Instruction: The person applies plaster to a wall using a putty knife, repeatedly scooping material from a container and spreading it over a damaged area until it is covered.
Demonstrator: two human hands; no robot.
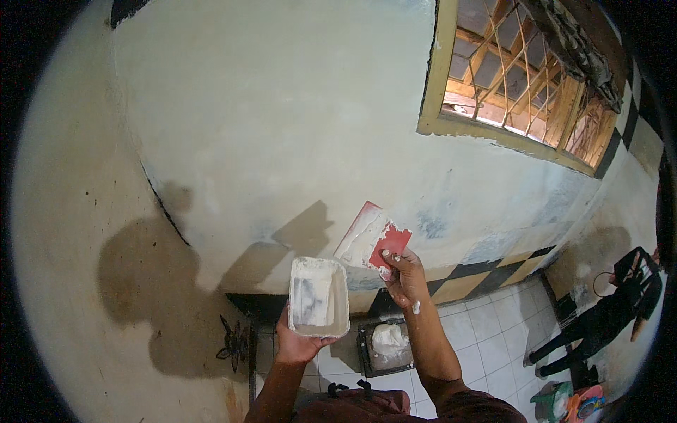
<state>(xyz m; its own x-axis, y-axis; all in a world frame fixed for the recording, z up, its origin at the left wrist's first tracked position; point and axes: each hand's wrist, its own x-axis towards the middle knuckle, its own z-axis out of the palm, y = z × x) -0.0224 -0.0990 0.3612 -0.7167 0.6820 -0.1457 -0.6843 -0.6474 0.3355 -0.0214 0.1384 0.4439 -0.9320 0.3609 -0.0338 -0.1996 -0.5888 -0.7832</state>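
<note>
My left hand point(302, 345) supports a white rectangular tub point(341, 307) from below and at its side. Inside the tub is white putty, thickest along the middle, with greyish patches at the left. In my right hand point(405, 280) is a flat red putty spreader point(392, 244), pinched with the thumb on top. White putty coats much of its face. Flecks of putty also stick to my right fingers and wrist. The spreader is held just right of the tub's upper rim, in front of the pale wall point(296, 127); I cannot tell whether it touches the wall.
A window with a yellow frame point(437, 84) and metal grille is at upper right. Black and tan checks point(479, 270) line the wall's foot. Below, a dark tray point(364, 352) with a white lump stands on floor tiles point(493, 331). A black chair-like object point(599, 317) is at right.
</note>
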